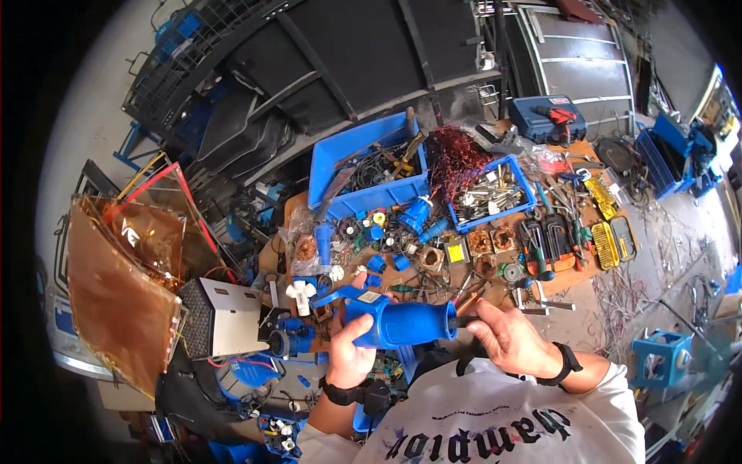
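My left hand (352,348) is wrapped around a blue plastic housing (402,323), thumb on its near side. The housing lies roughly level in front of my chest. A boxy part with a raised blue flap is at its left end, and a round tube flares to an open mouth on the right. Close by that mouth, my right hand (506,338) is closed with its fingers pinched. A short dark piece shows between those fingers and the opening; its kind is unclear. Beyond the housing, a white plastic fitting (301,295) and several small blue parts lie on the cluttered workbench (572,288).
A large blue crate (371,203) of tools and wires stands at the back, with a red wire tangle (452,166) beside it. A blue tray (533,203) holds metal parts. Hand tools crowd the right, near a red drill (558,120). A blue stool (659,359) is right.
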Available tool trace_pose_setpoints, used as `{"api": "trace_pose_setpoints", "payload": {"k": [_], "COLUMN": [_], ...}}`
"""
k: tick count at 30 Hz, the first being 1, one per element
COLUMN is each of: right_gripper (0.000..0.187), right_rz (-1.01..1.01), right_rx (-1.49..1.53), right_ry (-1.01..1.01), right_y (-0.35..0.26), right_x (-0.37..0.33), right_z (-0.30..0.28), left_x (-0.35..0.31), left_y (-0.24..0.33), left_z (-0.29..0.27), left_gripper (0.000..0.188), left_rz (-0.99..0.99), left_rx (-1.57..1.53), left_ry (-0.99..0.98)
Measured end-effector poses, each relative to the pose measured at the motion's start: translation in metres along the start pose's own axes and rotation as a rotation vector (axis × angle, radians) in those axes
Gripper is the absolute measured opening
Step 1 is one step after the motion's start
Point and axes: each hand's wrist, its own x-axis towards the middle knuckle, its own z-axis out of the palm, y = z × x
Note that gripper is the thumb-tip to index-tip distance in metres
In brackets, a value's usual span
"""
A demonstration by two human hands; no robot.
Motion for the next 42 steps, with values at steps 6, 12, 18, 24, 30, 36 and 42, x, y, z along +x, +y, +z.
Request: {"api": "trace_pose_setpoints", "payload": {"k": [6, 12, 18, 24, 30, 36, 42], "right_gripper": [0.021, 0.02, 0.02, 0.023, 0.024, 0.024, 0.025], "right_rz": [-0.044, -0.003, -0.013, -0.07, -0.157, -0.3, -0.436], "right_rx": [-0.113, -0.111, -0.107, -0.062, -0.075, -0.131, -0.185], "right_ry": [-0.098, -0.134, -0.161, -0.134, -0.098, -0.042, -0.051], "right_y": [-0.025, -0.031, -0.034, -0.036, -0.042, -0.043, -0.045], "right_x": [-0.001, -0.01, -0.014, -0.012, -0.016, -0.02, -0.021], "right_z": [-0.022, -0.016, -0.011, -0.006, -0.013, -0.014, -0.021], "left_x": [-0.001, -0.01, -0.013, -0.014, -0.016, -0.02, -0.022], "left_y": [0.0, -0.003, -0.008, -0.002, -0.002, -0.004, -0.003], "left_z": [-0.001, 0.004, -0.003, -0.011, -0.014, -0.005, -0.005], "left_gripper": [0.08, 0.078, 0.076, 0.088, 0.096, 0.099, 0.101], "left_rz": [-0.059, -0.055, -0.074, -0.073, -0.081, -0.099, -0.128], "left_rx": [-0.055, -0.008, -0.09, -0.128, -0.173, -0.195, -0.22], "left_ry": [-0.08, -0.036, -0.04, -0.068, -0.113, -0.135, -0.148]}}
